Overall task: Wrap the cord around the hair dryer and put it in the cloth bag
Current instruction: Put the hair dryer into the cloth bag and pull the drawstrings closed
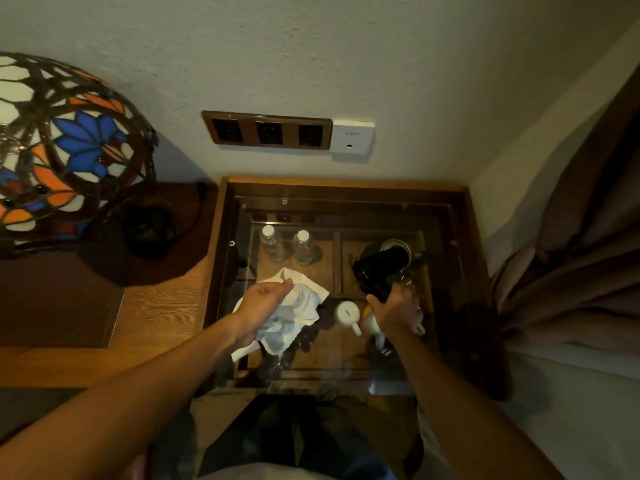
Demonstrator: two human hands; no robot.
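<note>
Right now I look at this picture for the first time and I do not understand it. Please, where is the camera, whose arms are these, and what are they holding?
There is no machine here. A person wears a wide-angle camera on the head, so you look down along their own two arms. The left hand holds a crumpled white cloth bag; how its fingers lie on the cloth is hard to see. The right hand grips a black hair dryer, its fingers curled round it. Both are over a glass-topped table. Through the glass you see two water bottles and white cups on a shelf below. To the left stands a stained-glass lamp; wall sockets are above the table.
</note>
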